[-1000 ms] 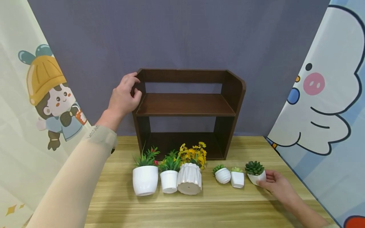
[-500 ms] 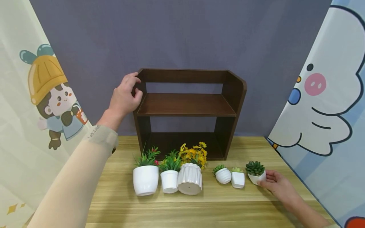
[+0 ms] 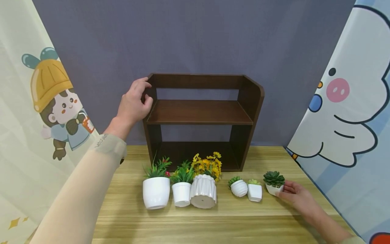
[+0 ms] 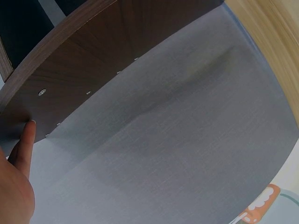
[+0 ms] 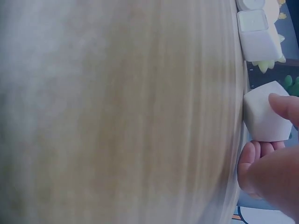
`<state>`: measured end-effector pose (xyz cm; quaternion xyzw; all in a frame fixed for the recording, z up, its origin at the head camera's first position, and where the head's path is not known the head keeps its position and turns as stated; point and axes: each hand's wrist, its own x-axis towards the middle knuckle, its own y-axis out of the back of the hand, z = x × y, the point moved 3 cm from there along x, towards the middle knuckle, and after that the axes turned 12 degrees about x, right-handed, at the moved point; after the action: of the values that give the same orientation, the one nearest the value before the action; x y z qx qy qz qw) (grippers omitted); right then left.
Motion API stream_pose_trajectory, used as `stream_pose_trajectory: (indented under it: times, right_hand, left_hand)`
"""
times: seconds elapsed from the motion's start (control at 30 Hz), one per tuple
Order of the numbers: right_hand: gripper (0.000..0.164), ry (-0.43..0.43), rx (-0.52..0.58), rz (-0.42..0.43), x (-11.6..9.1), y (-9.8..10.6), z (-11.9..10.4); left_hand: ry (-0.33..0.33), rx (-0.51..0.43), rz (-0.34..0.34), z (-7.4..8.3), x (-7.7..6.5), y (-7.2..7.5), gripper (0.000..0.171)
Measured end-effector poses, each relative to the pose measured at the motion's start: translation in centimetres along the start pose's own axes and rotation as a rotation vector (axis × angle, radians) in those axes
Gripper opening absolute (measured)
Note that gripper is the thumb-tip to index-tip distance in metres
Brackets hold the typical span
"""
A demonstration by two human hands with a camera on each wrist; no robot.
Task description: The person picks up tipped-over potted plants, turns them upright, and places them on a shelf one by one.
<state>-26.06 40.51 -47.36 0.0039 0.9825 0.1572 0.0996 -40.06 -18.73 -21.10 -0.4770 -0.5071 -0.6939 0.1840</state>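
Note:
At the right, my right hand (image 3: 300, 200) pinches a small white pot holding a dark green succulent (image 3: 274, 179), thumb on the front and fingers at its right side. The right wrist view shows the thumb against the faceted white pot (image 5: 266, 114). My left hand (image 3: 134, 100) grips the upper left side panel of a dark brown two-tier shelf (image 3: 199, 112). In the left wrist view, a fingertip of the left hand (image 4: 21, 172) presses the panel's outer face (image 4: 88, 60). Both shelf tiers are bare.
Left of the succulent lie two small potted succulents, one in a round ribbed pot (image 3: 239, 188), one in a square pot (image 3: 254, 193). Before the shelf are a large white pot (image 3: 156, 193), a smaller white pot (image 3: 181, 195) and a fluted pot (image 3: 203, 191) with yellow flowers.
The succulent in my right hand has turned from tilted to nearly upright. My left hand stays on the shelf, and the other pots have not moved.

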Motion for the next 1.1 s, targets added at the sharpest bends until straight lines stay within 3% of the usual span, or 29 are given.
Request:
stream_pose_trajectory:
  times: [0.2,0.67,0.83,1.1]
  right_hand:
    - [0.085,0.006,-0.022,-0.011,0.3,0.3,0.0]
    - [0.075,0.042,-0.010,-0.027,0.4,0.5,0.2]
    - [0.077,0.060,-0.036,-0.030,0.5,0.8,0.2]
    - [0.072,0.075,0.008,-0.060,0.5,0.8,0.5]
  left_hand:
    - [0.045,-0.018,-0.033,-0.1,0.1,0.0,0.042]
    - [0.187,-0.215,-0.172,-1.5,-0.4,0.0,0.059]
    - [0.232,-0.261,-0.150,-1.5,-0.5,-0.5,0.059]
    - [0.244,-0.275,-0.131,-1.4,-0.6,-1.1,0.056]
